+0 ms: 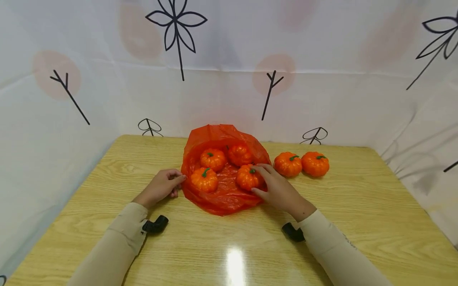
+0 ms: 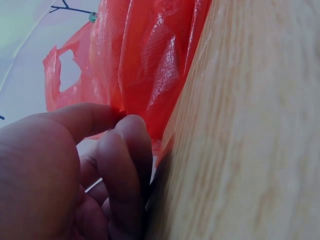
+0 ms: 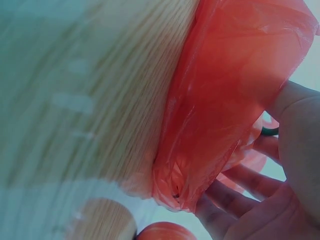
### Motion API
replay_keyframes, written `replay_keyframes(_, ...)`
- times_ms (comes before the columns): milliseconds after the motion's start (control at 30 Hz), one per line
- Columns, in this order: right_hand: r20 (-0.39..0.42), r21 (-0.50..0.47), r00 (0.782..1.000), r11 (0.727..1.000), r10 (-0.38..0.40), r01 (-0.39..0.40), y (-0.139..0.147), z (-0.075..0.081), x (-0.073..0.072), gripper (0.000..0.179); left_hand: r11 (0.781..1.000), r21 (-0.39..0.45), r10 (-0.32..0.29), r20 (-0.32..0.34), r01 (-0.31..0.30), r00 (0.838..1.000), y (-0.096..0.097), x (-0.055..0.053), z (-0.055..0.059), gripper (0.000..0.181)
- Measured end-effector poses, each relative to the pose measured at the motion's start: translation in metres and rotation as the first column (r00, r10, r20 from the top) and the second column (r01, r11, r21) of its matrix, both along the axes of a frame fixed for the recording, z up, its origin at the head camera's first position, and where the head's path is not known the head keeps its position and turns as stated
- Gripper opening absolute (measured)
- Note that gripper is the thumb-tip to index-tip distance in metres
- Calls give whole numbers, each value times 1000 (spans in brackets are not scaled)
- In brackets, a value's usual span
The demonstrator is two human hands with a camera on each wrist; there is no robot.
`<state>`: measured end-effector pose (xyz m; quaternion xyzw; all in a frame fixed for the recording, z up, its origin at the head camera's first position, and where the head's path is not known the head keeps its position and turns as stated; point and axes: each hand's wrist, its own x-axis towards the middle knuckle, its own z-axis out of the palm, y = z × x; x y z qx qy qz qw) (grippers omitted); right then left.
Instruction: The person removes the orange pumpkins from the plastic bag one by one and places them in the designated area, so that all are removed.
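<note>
A red plastic bag (image 1: 225,204) lies on the table with its mouth spread wide. Several small orange pumpkins with green stems sit inside, among them one at the front left (image 1: 204,180) and one at the back left (image 1: 213,159). My left hand (image 1: 162,186) pinches the bag's left edge between thumb and forefinger, as the left wrist view also shows. At the bag's right side, my right hand (image 1: 279,190) holds a pumpkin (image 1: 247,178) between thumb and fingers. The bag wall (image 3: 220,90) hides much of that pumpkin in the right wrist view.
Two more pumpkins stand side by side on the table right of the bag, a nearer one (image 1: 288,164) and a farther-right one (image 1: 315,164). The wooden table (image 1: 193,254) ends at a white patterned cloth (image 1: 222,99) behind.
</note>
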<state>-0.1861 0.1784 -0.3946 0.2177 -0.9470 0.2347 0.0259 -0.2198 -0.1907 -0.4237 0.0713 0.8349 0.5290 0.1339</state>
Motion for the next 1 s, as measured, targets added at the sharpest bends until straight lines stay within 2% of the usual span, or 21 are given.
replay_keyframes(400,-17,13,1000,1000,15,-15,0,1,2,67,1000,0,-11,-4,11,1000,0,0,-1,30)
replay_keyframes(1000,-2,18,994,994,108,-108,1,3,3,66,1000,-16,4,-6,-5,1000,1,0,-1,28)
